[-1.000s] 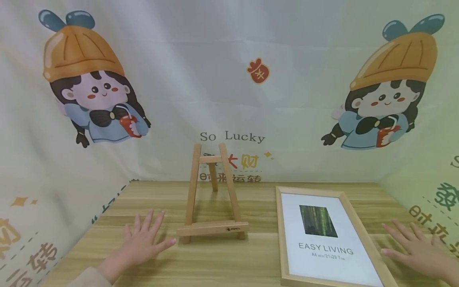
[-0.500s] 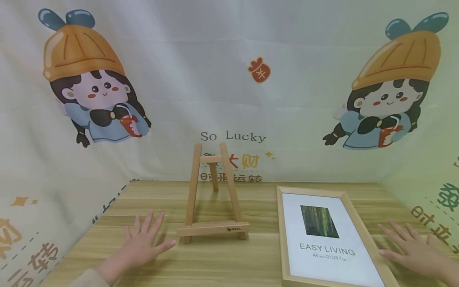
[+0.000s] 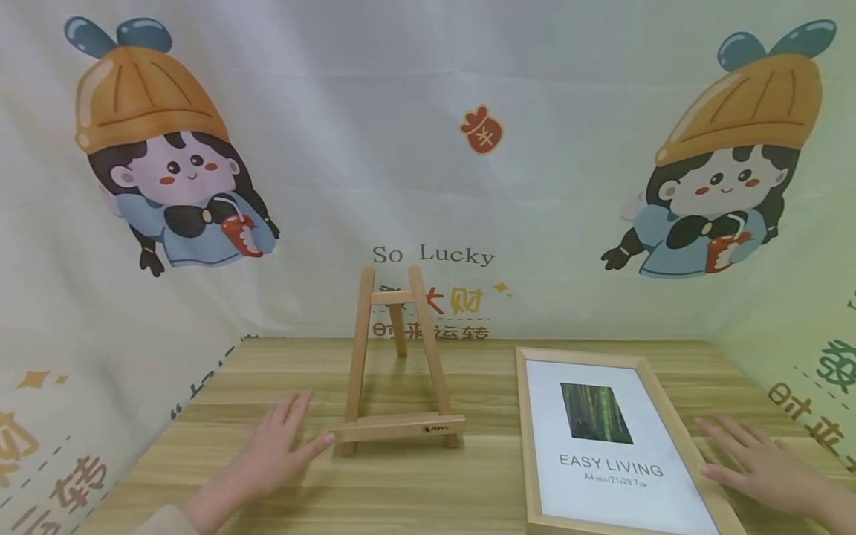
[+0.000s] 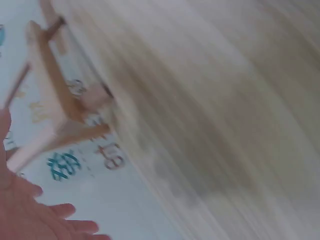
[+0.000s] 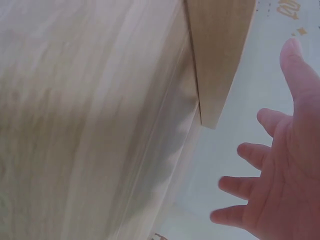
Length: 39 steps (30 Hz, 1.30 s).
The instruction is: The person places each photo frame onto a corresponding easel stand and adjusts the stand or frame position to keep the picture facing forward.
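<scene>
A small wooden easel (image 3: 394,429) stands upright on the table, its front ledge toward me. My left hand (image 3: 270,453) is just left of it, fingers extended, the thumb tip at the ledge's left end; whether they touch I cannot tell. In the left wrist view the easel (image 4: 52,75) shows beyond the spread fingers. To the right, a picture frame (image 3: 528,446) with a light wood border lies flat, its "EASY LIVING" insert facing up. My right hand (image 3: 759,464) hovers beside its right edge, fingers spread. The right wrist view shows a gap between that hand (image 5: 287,175) and the frame's side (image 5: 217,55).
The wood-grain table (image 3: 468,490) runs back to a printed cloth (image 3: 568,223), which encloses it behind and on both sides. Bare tabletop separates the easel from the frame.
My left hand has shifted slightly right and turned, bringing its thumb to the easel's ledge. My right hand has drifted left, closer to the frame. Easel and frame have stayed in place.
</scene>
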{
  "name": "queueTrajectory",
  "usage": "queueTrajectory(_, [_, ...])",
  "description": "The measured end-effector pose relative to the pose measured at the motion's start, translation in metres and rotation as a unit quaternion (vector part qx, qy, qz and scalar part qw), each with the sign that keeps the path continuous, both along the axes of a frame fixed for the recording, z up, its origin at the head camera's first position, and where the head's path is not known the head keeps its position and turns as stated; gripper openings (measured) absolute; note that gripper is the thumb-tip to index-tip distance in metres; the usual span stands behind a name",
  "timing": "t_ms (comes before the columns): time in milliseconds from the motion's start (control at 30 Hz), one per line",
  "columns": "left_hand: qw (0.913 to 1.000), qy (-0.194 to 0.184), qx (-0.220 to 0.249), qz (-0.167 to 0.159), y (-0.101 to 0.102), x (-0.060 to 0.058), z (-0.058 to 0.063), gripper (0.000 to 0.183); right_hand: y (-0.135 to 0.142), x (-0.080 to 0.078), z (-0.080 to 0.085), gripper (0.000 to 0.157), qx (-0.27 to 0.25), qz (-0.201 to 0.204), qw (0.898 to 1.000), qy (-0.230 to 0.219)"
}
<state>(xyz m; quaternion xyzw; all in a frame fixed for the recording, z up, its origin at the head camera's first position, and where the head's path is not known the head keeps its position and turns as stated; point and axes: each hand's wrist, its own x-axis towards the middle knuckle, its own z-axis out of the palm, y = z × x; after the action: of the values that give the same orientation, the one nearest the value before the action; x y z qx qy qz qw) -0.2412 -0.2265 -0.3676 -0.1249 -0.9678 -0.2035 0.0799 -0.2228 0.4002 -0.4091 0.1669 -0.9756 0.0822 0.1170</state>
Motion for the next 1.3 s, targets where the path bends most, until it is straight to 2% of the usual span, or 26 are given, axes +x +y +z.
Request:
queueTrajectory(100, [0.9973,-0.026,0.068,0.010,0.011,0.003,0.010,0.076,-0.004,-0.002,0.004,0.066,-0.028,0.013,0.999,-0.025])
queueTrajectory(233, [0.9843,-0.066,0.162,0.023,0.027,0.006,0.021,0.063,-0.008,-0.004,0.012,0.059,-0.074,0.019,0.994,-0.084])
queueTrajectory(400, [0.9655,-0.115,0.232,0.026,0.048,0.009,0.025,0.051,-0.011,-0.006,0.020,0.063,-0.109,0.012,0.980,-0.167])
queueTrajectory(533, [0.9503,-0.151,0.273,-0.001,0.064,0.010,0.024,0.045,-0.012,-0.008,0.026,0.073,-0.120,-0.006,0.971,-0.206])
queueTrajectory(633, [0.9419,-0.177,0.284,-0.027,0.076,0.010,0.022,0.046,-0.014,-0.009,0.029,0.081,-0.126,-0.032,0.964,-0.230])
queueTrajectory(800, [0.9358,-0.205,0.282,-0.051,0.095,0.008,0.018,0.050,-0.020,-0.011,0.032,0.085,-0.133,-0.068,0.956,-0.251])
queueTrajectory(1000, [0.9319,-0.239,0.263,-0.072,0.119,0.004,0.015,0.055,-0.022,-0.012,0.033,0.085,-0.121,-0.075,0.959,-0.246])
queueTrajectory(1100, [0.9287,-0.253,0.255,-0.090,0.131,0.001,0.014,0.056,-0.021,-0.013,0.032,0.087,-0.128,-0.078,0.955,-0.257])
queueTrajectory(1300, [0.9270,-0.255,0.251,-0.112,0.159,-0.002,0.007,0.054,-0.019,-0.016,0.030,0.089,-0.149,-0.079,0.943,-0.288])
